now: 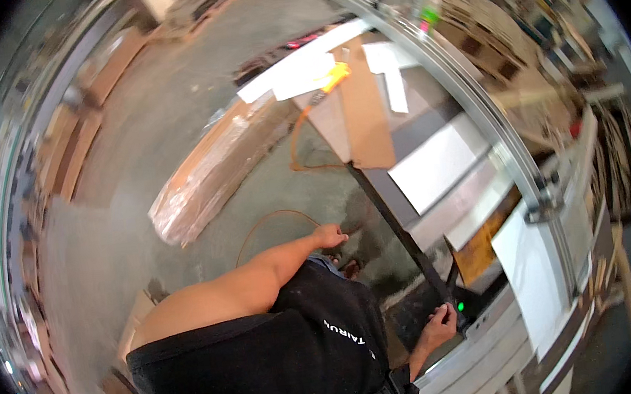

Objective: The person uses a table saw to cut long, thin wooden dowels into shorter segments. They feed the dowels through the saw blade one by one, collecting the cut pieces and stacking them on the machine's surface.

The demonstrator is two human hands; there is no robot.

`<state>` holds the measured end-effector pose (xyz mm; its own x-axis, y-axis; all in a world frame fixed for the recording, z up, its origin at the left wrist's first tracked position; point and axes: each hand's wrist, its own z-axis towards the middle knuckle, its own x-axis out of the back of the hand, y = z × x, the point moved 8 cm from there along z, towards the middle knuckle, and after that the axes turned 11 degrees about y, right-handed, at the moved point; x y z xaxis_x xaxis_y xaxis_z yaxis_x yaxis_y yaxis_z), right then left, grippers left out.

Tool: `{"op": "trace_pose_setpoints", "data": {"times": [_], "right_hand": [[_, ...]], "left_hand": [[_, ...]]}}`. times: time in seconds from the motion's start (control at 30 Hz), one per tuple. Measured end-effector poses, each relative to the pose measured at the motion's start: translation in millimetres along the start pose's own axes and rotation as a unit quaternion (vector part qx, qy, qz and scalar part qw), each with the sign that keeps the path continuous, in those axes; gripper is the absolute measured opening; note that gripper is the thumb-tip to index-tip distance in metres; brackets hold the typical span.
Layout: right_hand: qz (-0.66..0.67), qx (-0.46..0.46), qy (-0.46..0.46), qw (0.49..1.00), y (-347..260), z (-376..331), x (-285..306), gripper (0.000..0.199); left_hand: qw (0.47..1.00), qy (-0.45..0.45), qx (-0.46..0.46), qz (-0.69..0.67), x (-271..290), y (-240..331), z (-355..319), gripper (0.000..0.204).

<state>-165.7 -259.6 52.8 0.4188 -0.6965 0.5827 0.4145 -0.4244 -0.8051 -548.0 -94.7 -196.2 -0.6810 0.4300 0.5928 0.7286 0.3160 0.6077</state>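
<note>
My left hand hangs in front of my body over the floor, its fingers curled in. Nothing shows in it. My right hand is at the near corner of a saw table's dark edge rail, fingers pinched together beside a small green light. What those fingers hold, if anything, is hidden. On the table lie a brown board, white panels and a yellow air blow gun with an orange hose.
A long plastic-wrapped stack of boards stands left of the table. A metal guide beam crosses the table's far right side. Wood offcuts are heaped beyond it. More boards lie at the far left.
</note>
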Motion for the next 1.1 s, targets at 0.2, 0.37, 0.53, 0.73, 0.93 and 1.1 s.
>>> {"op": "trace_pose_setpoints", "data": {"times": [0.2,0.37,0.53,0.73,0.93,1.1], "right_hand": [[0.034,0.145,-0.138,0.979,-76,64,-111,0.023],[0.042,0.188,-0.274,0.942,-182,13,-202,0.024],[0.027,0.291,-0.38,0.878,-231,-78,-300,0.023],[-0.052,0.333,-0.523,0.783,-284,-234,-403,0.029],[-0.121,0.404,-0.621,0.661,-345,-364,-485,0.033],[-0.127,0.435,-0.664,0.595,-349,-422,-575,0.037]], "left_hand": [[0.977,0.142,0.137,-0.076,74,-88,-36,0.051],[0.938,0.203,0.251,-0.127,93,-182,-76,0.056],[0.91,0.202,0.308,-0.193,114,-273,-89,0.057],[0.871,0.242,0.327,-0.275,182,-349,-105,0.057],[0.786,0.353,0.394,-0.319,246,-448,-157,0.051],[0.72,0.401,0.429,-0.37,274,-501,-183,0.05]]}}
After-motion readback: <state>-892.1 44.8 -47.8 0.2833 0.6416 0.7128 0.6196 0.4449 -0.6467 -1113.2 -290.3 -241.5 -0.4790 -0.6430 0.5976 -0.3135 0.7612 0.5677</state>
